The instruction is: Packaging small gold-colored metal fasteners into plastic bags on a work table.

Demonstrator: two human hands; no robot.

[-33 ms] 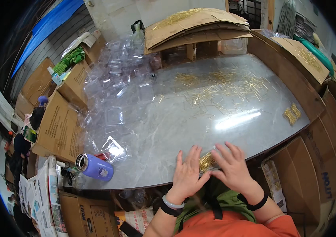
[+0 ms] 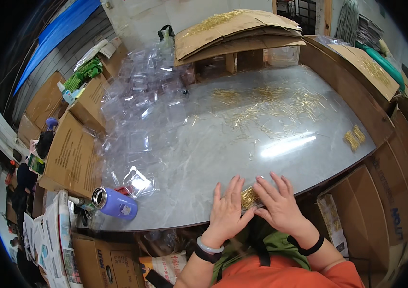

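Observation:
Near the table's front edge, a small bundle of thin gold-coloured metal pins (image 2: 249,197) lies between my two hands, apparently in a clear plastic tray whose outline is hard to make out. My left hand (image 2: 225,204) rests along the bundle's left side, its fingers stretched out and its thumb pointing toward the near end. On the other side, my right hand (image 2: 278,202) lies with straight, slightly spread fingers. Its fingertips and thumb touch or cover the bundle's right edge. Both hands are open, and the undersides of the fingers are hidden.
Loose gold pins (image 2: 271,103) are scattered across the grey table (image 2: 189,163). Clear plastic trays (image 2: 139,110) pile up at left, near an uncapped purple bottle (image 2: 120,205). Two gold bundles (image 2: 354,138) sit at the right edge. Cardboard boxes (image 2: 76,153) flank the table.
My right hand has shifted slightly left, its fingers coming closer together over the bundle's right edge. My left hand stays almost in place.

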